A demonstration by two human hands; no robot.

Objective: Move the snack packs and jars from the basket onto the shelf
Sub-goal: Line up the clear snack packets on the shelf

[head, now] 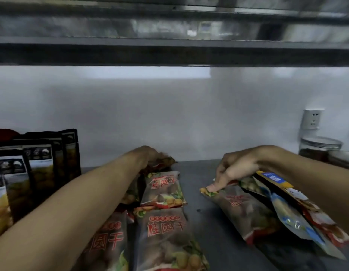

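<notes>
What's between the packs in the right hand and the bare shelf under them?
Nothing visible. The right hand holds a fan of snack packs over a bare patch of grey shelf; the flat packs lie further left.

Dim, soft, blurry wide-angle view, edges bowed, pale glow on the back wall [169, 114], smeared upper shelf [169, 49].

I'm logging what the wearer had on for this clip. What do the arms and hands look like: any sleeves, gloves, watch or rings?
Both forearms are bare as far as the frame shows, with no sleeves in view. The left hand and right hand wear no gloves. No watch, bracelet or ring is visible, though the picture is blurry.
</notes>
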